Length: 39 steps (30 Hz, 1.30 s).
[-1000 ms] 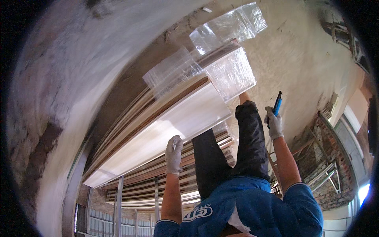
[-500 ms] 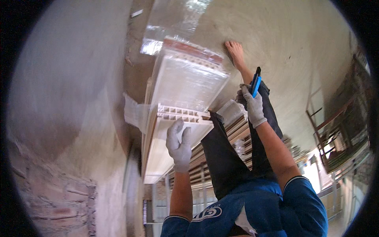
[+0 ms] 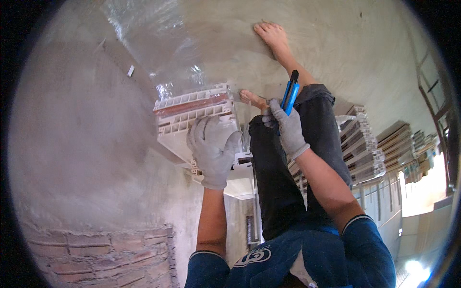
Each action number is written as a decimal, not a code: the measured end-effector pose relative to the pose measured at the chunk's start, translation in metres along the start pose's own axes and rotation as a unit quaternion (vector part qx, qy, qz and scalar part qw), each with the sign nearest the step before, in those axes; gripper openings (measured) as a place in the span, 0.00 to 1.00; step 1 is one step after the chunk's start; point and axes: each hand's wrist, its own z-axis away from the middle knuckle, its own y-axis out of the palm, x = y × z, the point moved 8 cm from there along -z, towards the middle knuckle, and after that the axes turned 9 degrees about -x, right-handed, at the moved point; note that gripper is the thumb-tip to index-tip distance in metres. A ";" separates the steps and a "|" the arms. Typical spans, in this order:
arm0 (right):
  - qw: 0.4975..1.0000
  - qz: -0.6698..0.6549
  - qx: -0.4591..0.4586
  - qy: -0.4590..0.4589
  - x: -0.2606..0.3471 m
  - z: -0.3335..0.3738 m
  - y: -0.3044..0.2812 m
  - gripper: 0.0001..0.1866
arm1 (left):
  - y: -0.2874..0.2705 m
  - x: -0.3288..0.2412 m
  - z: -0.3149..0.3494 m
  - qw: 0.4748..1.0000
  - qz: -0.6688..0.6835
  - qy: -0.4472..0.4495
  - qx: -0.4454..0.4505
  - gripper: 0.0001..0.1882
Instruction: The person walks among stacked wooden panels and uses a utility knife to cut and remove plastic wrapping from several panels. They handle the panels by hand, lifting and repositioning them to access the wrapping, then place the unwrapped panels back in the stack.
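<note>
My left hand [image 3: 210, 151], in a pale grey work glove, is against the white hollow-core panels [image 3: 185, 132], left of my legs. Its fingers are stretched out with the thumb apart, near the panels' open cell ends. My right hand [image 3: 287, 126], gloved too, is closed around a blue utility knife [image 3: 290, 93] in front of my knees. The knife's black tip points away from me; whether a blade is out I cannot tell. A reddish-brown strip [image 3: 192, 104] lies between the panel ends, and clear plastic wrap [image 3: 165, 89] gleams at their far side.
Several bundles of stacked panels [image 3: 360, 149] lie to the right, behind my legs. My bare foot [image 3: 272, 36] is on the concrete floor. A plastered wall with exposed brick [image 3: 101, 254] stands at left, and a metal frame [image 3: 434, 103] at far right.
The view has swung, so the panels now show mostly their cell ends. My left hand is farther along, near those ends. My right hand keeps hold of the utility knife.
</note>
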 end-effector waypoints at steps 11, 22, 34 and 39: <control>0.969 -0.244 -0.007 -0.042 0.031 0.007 0.001 0.15 | 0.055 0.003 -0.021 0.984 -0.076 0.044 0.152 0.30; 0.944 -0.329 -0.007 0.010 0.027 0.000 -0.024 0.13 | 0.064 -0.002 -0.026 0.983 -0.017 0.042 0.177 0.18; 0.990 -0.059 0.115 -0.052 0.011 0.002 -0.040 0.18 | 0.076 -0.032 -0.011 0.996 -0.025 0.079 0.046 0.04; 0.967 0.145 0.088 -0.189 0.009 -0.008 -0.041 0.22 | 0.073 -0.052 0.001 0.955 -0.189 0.224 0.037 0.08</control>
